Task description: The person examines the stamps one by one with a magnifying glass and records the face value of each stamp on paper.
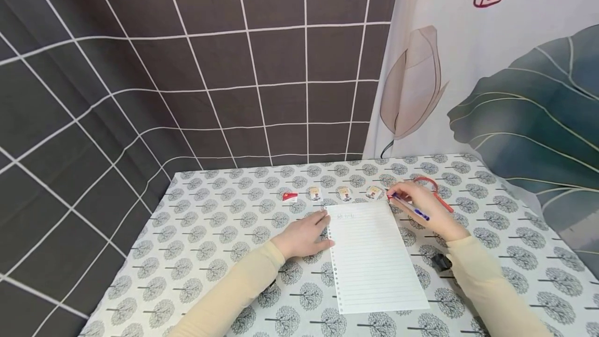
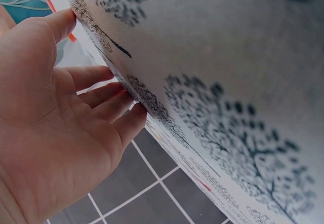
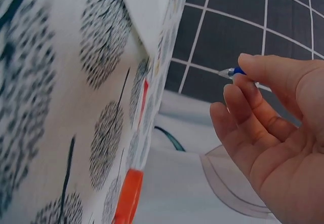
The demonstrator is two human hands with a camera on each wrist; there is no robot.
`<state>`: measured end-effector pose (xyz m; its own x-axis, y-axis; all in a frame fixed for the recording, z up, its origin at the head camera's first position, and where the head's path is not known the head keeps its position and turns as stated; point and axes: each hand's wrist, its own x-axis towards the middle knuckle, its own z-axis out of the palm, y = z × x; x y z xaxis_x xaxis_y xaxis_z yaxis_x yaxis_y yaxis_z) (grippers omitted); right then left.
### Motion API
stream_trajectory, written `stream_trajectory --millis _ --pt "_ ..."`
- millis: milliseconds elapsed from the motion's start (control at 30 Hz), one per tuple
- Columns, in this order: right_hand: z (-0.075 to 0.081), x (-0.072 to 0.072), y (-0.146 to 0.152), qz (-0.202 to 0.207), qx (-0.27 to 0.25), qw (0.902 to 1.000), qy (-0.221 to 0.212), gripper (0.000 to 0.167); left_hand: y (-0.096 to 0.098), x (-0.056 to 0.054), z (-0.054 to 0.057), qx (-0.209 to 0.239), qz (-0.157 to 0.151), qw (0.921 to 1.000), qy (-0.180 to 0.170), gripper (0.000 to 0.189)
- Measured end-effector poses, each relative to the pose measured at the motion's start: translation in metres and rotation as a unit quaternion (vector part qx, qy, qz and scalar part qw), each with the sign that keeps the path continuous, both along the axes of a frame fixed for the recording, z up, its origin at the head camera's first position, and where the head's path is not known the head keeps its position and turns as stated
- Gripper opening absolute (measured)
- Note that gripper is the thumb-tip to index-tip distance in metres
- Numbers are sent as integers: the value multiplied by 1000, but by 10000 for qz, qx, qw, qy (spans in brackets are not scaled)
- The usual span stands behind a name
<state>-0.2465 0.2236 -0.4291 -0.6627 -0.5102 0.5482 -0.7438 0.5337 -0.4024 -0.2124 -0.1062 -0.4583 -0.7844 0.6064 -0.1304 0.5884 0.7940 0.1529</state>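
Observation:
A lined loose-leaf sheet [image 1: 374,259] with punched holes down its left side lies on the table, with faint writing near its top. My left hand [image 1: 306,235] rests at the sheet's left edge, fingers loosely extended and thumb touching the paper. Beyond the sheet's upper right corner, my right hand [image 1: 423,207] pinches a blue pen [image 1: 421,214] between thumb and fingers. The pen's silver tip [image 3: 226,73] shows past the fingertips in the right wrist view, clear of the cloth. In the left wrist view, the left fingers [image 2: 124,102] meet the tree-patterned cloth.
Behind the sheet lie a red-and-white card [image 1: 290,197] and several small picture pieces, including a rounded one [image 1: 374,192]. A curved red item [image 1: 442,202] lies beyond the right hand. A black object [image 1: 441,262] is beside the right sleeve. Curtains hang behind the table.

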Motion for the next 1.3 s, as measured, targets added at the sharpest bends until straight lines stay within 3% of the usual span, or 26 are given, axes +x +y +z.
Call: stream_trajectory --millis 333,633,833,1000,1300 --pt "-2 9 15 -363 563 9972 -345 17 0 0 -1 16 -2 10000 -4 76" --pt "-14 9 31 -485 767 9941 -588 27 0 -2 -1 7 -3 10000 1 76" --pt "-16 12 35 -784 929 9847 -1246 20 1 -1 -1 13 24 10000 -32 76" --pt "-18 13 37 -906 1156 9780 -1480 21 1 -1 0 -12 6 10000 -22 76" --pt "-25 11 42 -329 1235 9780 -1648 31 -1 1 -1 25 -81 9999 110 76"
